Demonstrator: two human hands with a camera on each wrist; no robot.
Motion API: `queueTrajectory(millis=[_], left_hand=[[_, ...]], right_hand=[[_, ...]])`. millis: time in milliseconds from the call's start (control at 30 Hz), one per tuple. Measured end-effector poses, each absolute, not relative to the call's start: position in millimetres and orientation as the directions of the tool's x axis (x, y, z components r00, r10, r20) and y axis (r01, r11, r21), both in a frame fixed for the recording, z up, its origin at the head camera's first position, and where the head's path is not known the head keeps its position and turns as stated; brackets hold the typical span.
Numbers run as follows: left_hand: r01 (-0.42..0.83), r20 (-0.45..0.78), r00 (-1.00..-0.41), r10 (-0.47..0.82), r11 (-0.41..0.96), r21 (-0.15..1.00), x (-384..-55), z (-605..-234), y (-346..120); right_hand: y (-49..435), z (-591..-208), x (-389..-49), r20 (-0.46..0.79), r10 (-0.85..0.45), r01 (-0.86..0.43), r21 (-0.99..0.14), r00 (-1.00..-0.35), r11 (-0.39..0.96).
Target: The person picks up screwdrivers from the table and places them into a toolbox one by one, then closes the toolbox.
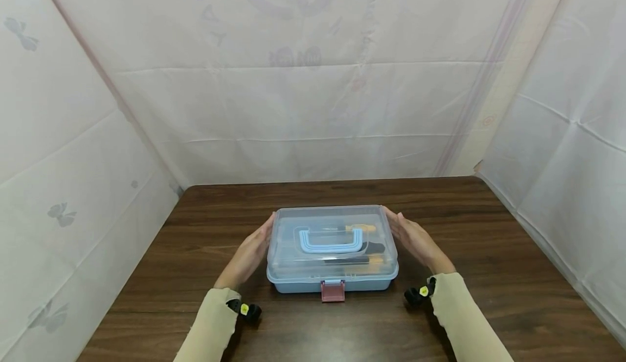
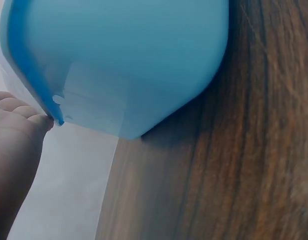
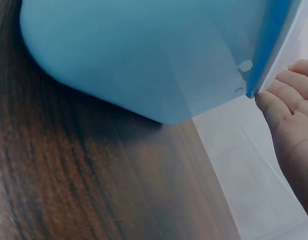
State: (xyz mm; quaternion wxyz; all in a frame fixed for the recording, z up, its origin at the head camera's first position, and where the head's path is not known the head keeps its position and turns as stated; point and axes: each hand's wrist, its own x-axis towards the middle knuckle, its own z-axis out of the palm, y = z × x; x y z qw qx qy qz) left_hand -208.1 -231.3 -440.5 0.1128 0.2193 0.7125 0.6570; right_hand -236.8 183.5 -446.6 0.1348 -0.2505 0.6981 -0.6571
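A toolbox [image 1: 293, 285] with a light blue base stands on the table, its clear lid [image 1: 288, 242] down. A blue carrying handle [image 1: 331, 248] lies on top, and a reddish latch [image 1: 333, 291] hangs at the front. Through the lid show tools with yellowish handles and dark parts, their kind blurred. My left hand [image 1: 249, 256] lies along the left side, fingers fairly straight; in the left wrist view its fingertips are at the lid's rim. On the opposite side, my right hand [image 1: 415, 242] rests likewise with extended fingers [image 3: 276, 107] against the rim.
The dark wooden table [image 1: 161, 297] reaches to a back edge beyond the box. White sheeting [image 1: 313, 106] hangs behind and on both sides. Each wrist wears a small black camera, one beside the left sleeve [image 1: 210, 324], one beside the right sleeve [image 1: 464, 318].
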Motion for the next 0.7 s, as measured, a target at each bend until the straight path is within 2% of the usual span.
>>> queueTrajectory(millis=[700], left_hand=[[0.124,0.081,-0.914,0.398,0.084,0.989,-201.7,-442.3,-229.7]], right_hand=[[178.9,-451.1,-232.9,0.146,-0.506,-0.184,-0.982,-0.850,0.027]])
